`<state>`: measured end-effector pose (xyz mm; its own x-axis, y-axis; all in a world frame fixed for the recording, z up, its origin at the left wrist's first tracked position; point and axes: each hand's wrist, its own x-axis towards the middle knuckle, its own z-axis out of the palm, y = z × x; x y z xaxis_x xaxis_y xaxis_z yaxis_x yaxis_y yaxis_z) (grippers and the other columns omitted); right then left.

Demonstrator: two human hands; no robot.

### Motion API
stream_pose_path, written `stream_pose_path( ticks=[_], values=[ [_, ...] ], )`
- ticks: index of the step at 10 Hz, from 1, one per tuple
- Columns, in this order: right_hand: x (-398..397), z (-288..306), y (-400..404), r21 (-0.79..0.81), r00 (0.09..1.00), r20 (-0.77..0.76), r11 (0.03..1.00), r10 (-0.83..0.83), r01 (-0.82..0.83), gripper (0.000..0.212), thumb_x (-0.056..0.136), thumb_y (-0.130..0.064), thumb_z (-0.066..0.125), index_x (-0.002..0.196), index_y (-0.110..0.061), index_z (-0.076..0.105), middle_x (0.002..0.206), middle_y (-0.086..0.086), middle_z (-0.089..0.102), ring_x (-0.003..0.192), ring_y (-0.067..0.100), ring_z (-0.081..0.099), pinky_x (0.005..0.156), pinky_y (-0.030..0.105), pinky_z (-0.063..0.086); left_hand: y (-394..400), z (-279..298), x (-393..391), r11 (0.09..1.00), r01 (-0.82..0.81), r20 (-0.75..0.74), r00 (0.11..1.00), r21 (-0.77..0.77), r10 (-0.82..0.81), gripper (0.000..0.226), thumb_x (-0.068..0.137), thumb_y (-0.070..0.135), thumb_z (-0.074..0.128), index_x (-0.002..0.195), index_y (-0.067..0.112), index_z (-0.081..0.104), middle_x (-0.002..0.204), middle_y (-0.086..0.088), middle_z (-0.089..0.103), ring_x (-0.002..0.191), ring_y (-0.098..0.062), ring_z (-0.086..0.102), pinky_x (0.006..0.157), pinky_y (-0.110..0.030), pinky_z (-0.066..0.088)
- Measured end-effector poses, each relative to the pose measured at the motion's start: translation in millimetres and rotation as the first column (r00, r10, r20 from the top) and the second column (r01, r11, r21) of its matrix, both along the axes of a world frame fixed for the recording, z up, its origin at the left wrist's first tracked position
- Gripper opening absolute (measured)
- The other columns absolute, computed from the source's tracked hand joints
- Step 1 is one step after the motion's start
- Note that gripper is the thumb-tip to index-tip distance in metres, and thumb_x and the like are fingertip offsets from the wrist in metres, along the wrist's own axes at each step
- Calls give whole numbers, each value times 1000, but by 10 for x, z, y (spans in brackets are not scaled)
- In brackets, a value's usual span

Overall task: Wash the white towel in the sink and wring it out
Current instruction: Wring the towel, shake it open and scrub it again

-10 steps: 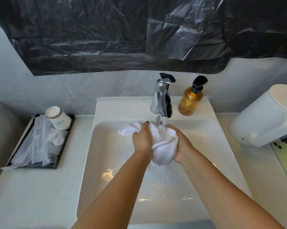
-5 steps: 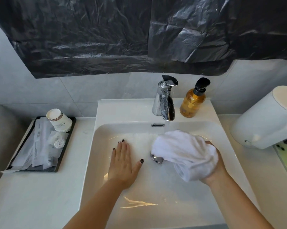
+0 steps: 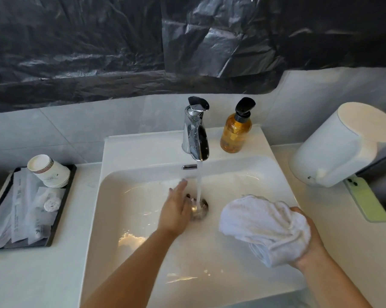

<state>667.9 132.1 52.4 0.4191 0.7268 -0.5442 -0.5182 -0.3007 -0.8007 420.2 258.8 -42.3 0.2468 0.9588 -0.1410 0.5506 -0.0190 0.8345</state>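
Towel (image 3: pixel 263 223) — 1, bunched in right hand (image 3: pixel 307 238); 1 sink (image 3: pixel 94 214).

Amber soap bottle (image 3: pixel 235 132) beside the faucet (image 3: pixel 195 134); paper cups (image 3: pixel 48 171) (stacked) on a black tray (image 3: pixel 61 210).

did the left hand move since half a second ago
Yes. The left hand has slid right along the basin toward the drain, its fingers now beside the water stream under the faucet.

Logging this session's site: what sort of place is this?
Likely a hotel bathroom: a white ceramic sink with a chrome tap, and a black tray holding wrapped toiletries and stacked paper cups.
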Motion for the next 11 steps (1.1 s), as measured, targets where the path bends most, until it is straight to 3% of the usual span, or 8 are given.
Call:
stream_pose_path(
  ticks=[2, 3, 4, 6, 7, 8, 10, 11],
  values=[
    [-87, -206, 210, 39, 971, -217, 995, 98, -92, 15, 73, -17, 70, 86, -12, 64, 87, 13, 60, 77, 32, 62, 65, 40, 54, 124, 188, 48, 988, 116, -45, 992, -101, -121, 40, 92, 23, 42, 126, 24, 64, 122, -5, 66, 117, -26, 60, 102, -39, 47],
    [-243, -296, 404, 74, 911, -385, 989, 147, -128, 50, 31, -22, 88, 78, -13, 75, 81, 12, 69, 74, 31, 71, 64, 39, 58, -111, 204, 221, 982, 83, 93, 993, -168, -68, 28, 93, 27, 45, 99, 41, 68, 101, 6, 70, 103, -21, 64, 91, -32, 51],
    [-442, -194, 618, 48, 904, -386, 983, 182, -177, 22, 84, -21, 51, 92, -8, 66, 80, 14, 69, 73, 29, 71, 65, 34, 59, -266, 343, 255, 954, -117, 316, 926, -277, 206, 29, 99, 16, 44, 93, 25, 71, 90, 3, 72, 91, -21, 64, 77, -23, 52],
    [-909, 18, 1059, -70, 920, 3, 918, 391, -390, 54, 65, -50, 68, 107, -17, 71, 111, 9, 72, 105, 28, 67, 93, 39, 49, -333, 829, 58, 758, 127, 697, 511, -640, 503, 69, 84, 59, 58, 134, 12, 59, 129, -16, 65, 121, -35, 61, 103, -55, 45],
    [-983, 56, 1008, -30, 847, 265, 882, 460, -470, 40, 89, -45, 59, 123, -24, 62, 119, -7, 65, 112, 11, 59, 89, 28, 43, -293, 874, -15, 698, 7, 621, 465, -716, 631, 58, 80, 33, 71, 130, 3, 61, 120, -22, 68, 114, -37, 65, 98, -52, 51],
    [-701, -263, 770, -18, 811, 560, 981, 170, -194, 39, 100, -27, 51, 138, -22, 50, 138, -5, 53, 128, 11, 46, 104, 27, 35, -255, 829, -115, 641, -47, 584, 366, -766, 725, 39, 91, 24, 58, 121, 1, 65, 104, -19, 73, 104, -33, 68, 96, -49, 52],
    [-663, -1147, 507, -447, 239, 871, 894, 430, 20, 69, 101, -36, 38, 152, 3, 13, 162, 17, 12, 150, 29, 4, 122, 41, 4, -178, 774, -312, 661, -64, 633, 234, -748, 738, 36, 98, 30, 49, 106, 5, 74, 103, -18, 73, 98, -32, 71, 88, -49, 55],
    [-947, -1122, 749, -334, 376, 845, 924, 381, -185, 64, 103, -34, 31, 153, 0, 10, 163, 11, 8, 151, 21, 1, 122, 34, -3, -139, 779, -338, 662, -72, 627, 257, -746, 735, 39, 98, 24, 48, 79, 7, 78, 77, -13, 73, 76, -24, 73, 73, -38, 62]
  ],
)
